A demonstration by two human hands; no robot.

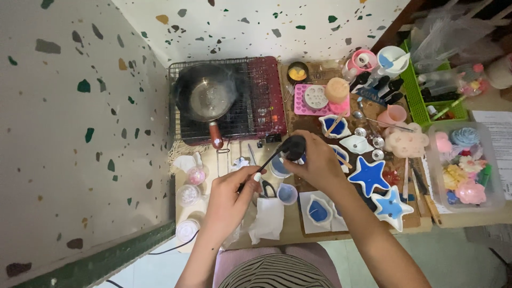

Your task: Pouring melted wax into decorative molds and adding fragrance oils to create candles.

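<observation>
My right hand grips a small black pot and tips it over a small cup on the table. My left hand pinches a thin black stick whose tip reaches into the black pot. A blue-filled star-shaped mould and a second star mould lie just right of my right wrist. A white shell-shaped mould with blue filling sits below my right hand.
A saucepan steams on a red grill-topped burner at the back. A pink silicone mould tray, cups, bottles and spoons crowd the wooden board. A clear box of coloured shapes stands right. Small jars and tissue lie left.
</observation>
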